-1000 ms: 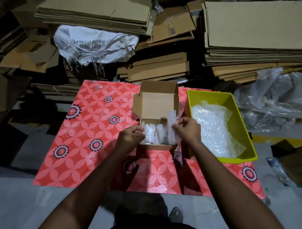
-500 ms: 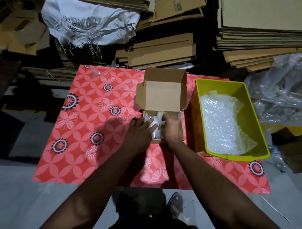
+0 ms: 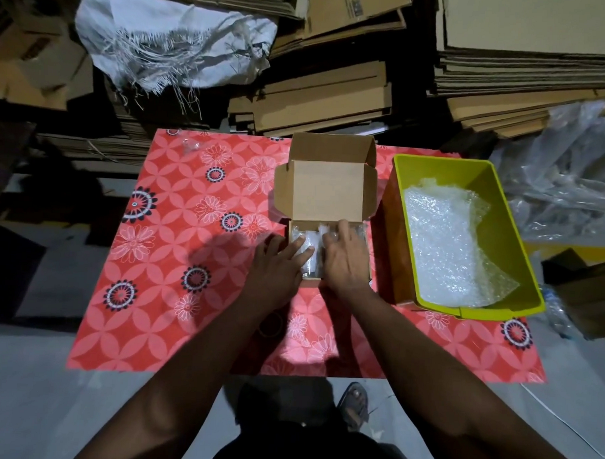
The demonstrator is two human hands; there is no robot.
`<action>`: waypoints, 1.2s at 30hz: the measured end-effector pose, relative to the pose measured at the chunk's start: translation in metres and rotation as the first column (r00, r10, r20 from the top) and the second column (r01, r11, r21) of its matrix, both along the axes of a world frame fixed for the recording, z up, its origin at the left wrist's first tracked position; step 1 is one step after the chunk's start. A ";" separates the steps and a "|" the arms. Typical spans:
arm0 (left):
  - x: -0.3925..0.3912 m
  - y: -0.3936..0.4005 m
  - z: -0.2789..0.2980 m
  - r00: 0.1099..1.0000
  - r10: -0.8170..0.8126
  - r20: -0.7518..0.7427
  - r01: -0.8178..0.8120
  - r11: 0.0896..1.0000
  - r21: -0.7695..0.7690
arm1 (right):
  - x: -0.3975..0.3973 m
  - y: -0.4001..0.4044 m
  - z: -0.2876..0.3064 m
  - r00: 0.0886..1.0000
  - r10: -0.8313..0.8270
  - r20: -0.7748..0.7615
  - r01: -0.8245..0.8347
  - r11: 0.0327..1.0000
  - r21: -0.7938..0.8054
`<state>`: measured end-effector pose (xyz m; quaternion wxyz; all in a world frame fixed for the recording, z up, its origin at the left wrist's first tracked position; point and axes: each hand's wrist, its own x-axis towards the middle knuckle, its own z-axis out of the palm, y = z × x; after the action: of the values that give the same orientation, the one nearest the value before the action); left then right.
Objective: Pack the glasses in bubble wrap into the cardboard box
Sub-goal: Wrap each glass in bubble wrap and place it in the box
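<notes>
A small cardboard box (image 3: 326, 192) stands open on the red flowered cloth, its lid tipped back. Inside it lie glasses in bubble wrap (image 3: 309, 236), packed side by side. My left hand (image 3: 279, 266) rests over the box's left edge with straight fingers touching the wrapped glasses. My right hand (image 3: 343, 256) lies flat on the right part of the box, fingers pressing down on the wrap. Most of the box's inside is hidden under both hands.
A yellow-green plastic tub (image 3: 499, 236) with loose bubble wrap (image 3: 444, 244) sits right beside the box. The red cloth (image 3: 176, 259) covers a low table. Stacks of flat cardboard (image 3: 333, 93) and a white sack (image 3: 170, 42) lie behind; plastic sheeting (image 3: 570, 170) is at the right.
A second ago my right hand held a wrapped glass above the box; it went down into the box. Both hands now press flat on the wrapped glasses. The camera tilted lower.
</notes>
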<state>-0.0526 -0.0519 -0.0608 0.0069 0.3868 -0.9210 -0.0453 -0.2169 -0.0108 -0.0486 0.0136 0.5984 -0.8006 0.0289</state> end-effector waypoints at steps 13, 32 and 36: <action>0.000 0.000 -0.002 1.000 0.011 -0.004 -0.011 0.999 0.030 | -0.002 0.038 0.001 0.998 -0.041 0.055 0.035 0.994 0.104; 0.004 0.005 -0.001 0.999 0.020 0.031 -0.024 0.990 0.136 | 0.009 0.044 0.004 0.990 0.110 0.086 -0.117 0.990 0.083; 0.004 0.006 0.002 0.999 0.025 0.044 -0.031 0.986 0.164 | 0.021 0.040 0.002 0.982 0.184 0.033 -0.187 0.965 0.183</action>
<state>-0.0488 -0.0463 -0.0591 -0.0437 0.3998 -0.9085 -0.1131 -0.1962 0.0295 -0.0470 -0.0514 0.6692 -0.7402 -0.0401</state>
